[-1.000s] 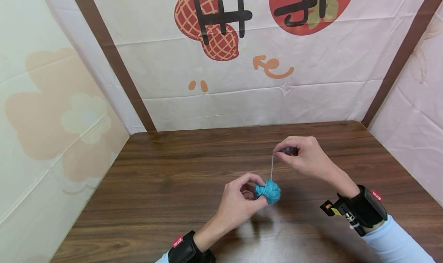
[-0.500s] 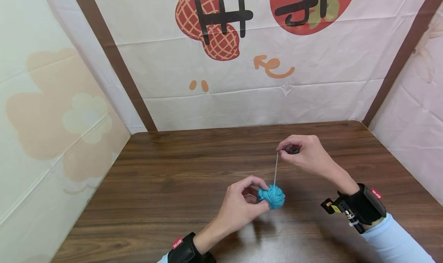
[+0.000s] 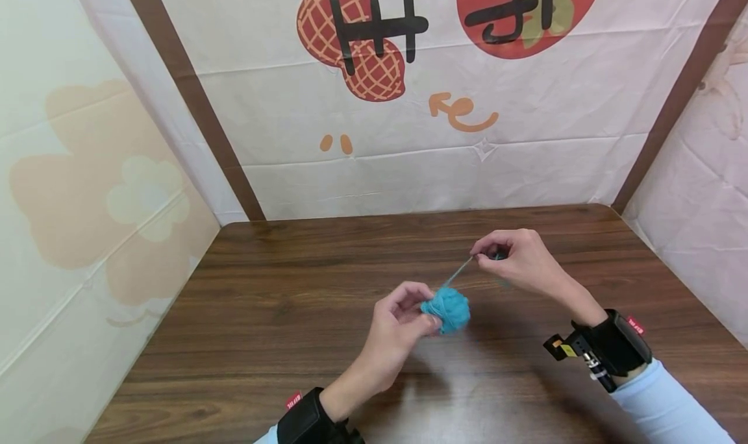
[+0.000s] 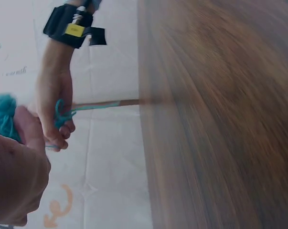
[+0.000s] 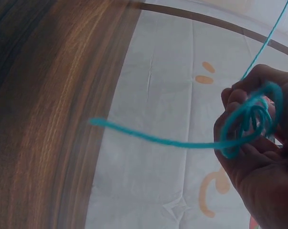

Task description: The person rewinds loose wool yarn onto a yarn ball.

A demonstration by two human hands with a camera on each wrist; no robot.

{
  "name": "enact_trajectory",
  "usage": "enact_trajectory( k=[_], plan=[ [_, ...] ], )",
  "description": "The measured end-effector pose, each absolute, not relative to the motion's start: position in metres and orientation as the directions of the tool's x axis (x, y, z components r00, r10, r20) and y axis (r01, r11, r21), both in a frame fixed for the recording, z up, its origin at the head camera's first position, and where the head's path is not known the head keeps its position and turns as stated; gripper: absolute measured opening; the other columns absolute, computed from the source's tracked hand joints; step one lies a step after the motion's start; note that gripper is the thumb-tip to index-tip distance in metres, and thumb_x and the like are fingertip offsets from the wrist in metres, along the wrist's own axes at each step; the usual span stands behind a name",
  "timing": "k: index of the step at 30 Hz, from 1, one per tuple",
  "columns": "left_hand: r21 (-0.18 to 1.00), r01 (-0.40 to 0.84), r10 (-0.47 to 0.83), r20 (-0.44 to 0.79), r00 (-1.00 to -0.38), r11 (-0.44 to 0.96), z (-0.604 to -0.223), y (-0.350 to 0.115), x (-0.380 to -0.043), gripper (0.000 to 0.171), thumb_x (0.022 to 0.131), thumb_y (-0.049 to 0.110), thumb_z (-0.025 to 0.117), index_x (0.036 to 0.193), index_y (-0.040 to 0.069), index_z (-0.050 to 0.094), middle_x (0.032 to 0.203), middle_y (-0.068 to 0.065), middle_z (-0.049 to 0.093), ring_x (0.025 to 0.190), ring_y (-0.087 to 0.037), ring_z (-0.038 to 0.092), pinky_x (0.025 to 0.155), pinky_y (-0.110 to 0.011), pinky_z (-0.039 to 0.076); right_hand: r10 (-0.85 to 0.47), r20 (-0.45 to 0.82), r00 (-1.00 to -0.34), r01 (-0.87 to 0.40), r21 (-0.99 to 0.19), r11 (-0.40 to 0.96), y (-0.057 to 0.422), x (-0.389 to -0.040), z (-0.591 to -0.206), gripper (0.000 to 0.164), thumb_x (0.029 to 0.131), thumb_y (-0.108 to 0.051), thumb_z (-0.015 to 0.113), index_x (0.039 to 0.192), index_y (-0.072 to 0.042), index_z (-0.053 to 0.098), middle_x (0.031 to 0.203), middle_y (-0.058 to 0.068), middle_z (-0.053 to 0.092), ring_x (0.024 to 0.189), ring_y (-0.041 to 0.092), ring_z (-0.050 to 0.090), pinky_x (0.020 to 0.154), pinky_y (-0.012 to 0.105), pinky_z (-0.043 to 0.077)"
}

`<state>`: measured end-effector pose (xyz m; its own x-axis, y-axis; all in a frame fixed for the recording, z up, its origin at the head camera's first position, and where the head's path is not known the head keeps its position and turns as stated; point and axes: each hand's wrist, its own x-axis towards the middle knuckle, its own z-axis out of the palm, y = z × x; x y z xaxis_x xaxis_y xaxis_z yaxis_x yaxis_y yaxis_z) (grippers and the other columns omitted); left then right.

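Observation:
A small turquoise ball of yarn (image 3: 448,310) is pinched at its left side between the thumb and fingers of my left hand (image 3: 390,337), held above the table. From its top a taut yarn strand (image 3: 458,272) slants up to my right hand (image 3: 528,260), whose thumb and fingertips pinch it. Seen from the right wrist, loose yarn loops (image 5: 253,119) are gathered in the palm, and a free yarn end (image 5: 153,139) hangs out from them. In the left wrist view the yarn ball (image 4: 4,117) is partly cut off by the frame's edge.
Both hands are over a brown wood-grain table (image 3: 280,301). A white printed cloth (image 3: 374,178) hangs behind its far edge, with more cloth at the left and right sides. Each wrist wears a black strap (image 3: 616,343) with a device.
The left hand dipped slightly right, then rose and moved left, turning the ball. The strand went from nearly upright to slanting. The right hand shifted slightly right and keeps its pinch.

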<state>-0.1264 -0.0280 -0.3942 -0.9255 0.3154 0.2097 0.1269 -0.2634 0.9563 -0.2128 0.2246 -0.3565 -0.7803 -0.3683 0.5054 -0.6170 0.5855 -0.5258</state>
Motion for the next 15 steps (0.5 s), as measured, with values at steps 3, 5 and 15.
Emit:
enact_trajectory(
  k=[3,5,15],
  plan=[
    [0.923,0.068,0.256,0.176,-0.951,-0.379,-0.391,-0.028,-0.129,0.028,0.09,-0.002,0.062,0.116,0.007,0.055,0.11,-0.001,0.063,0.099,-0.012,0.069,0.088,-0.032,0.062,-0.407,0.451,-0.794,-0.606,-0.534,0.589,0.224,-0.21,-0.358,0.018,0.084,0.001,0.073,0.09,-0.015,0.078,0.074,-0.008,0.07,0.062,0.002,0.053,0.052,0.019,0.043],
    [0.905,0.062,0.21,0.163,-0.964,-0.42,-0.39,-0.029,-0.13,0.027,0.093,0.0,0.062,0.117,0.009,0.054,0.112,-0.002,0.061,0.099,-0.013,0.068,0.091,-0.033,0.062,-0.463,0.411,-0.785,-0.619,-0.531,0.579,0.223,-0.207,-0.359,0.017,0.085,0.0,0.073,0.091,-0.015,0.078,0.076,-0.009,0.071,0.063,0.001,0.053,0.053,0.019,0.045],
    [0.892,0.052,0.028,0.073,-0.997,-0.449,-0.394,-0.026,-0.136,0.026,0.093,0.001,0.066,0.116,0.008,0.056,0.112,-0.006,0.061,0.106,-0.019,0.068,0.098,-0.042,0.06,-0.721,0.256,-0.644,-0.723,-0.512,0.465,0.202,-0.169,-0.356,0.018,0.087,-0.004,0.072,0.088,-0.022,0.076,0.075,-0.015,0.065,0.062,-0.005,0.049,0.055,0.017,0.047]
  ],
)
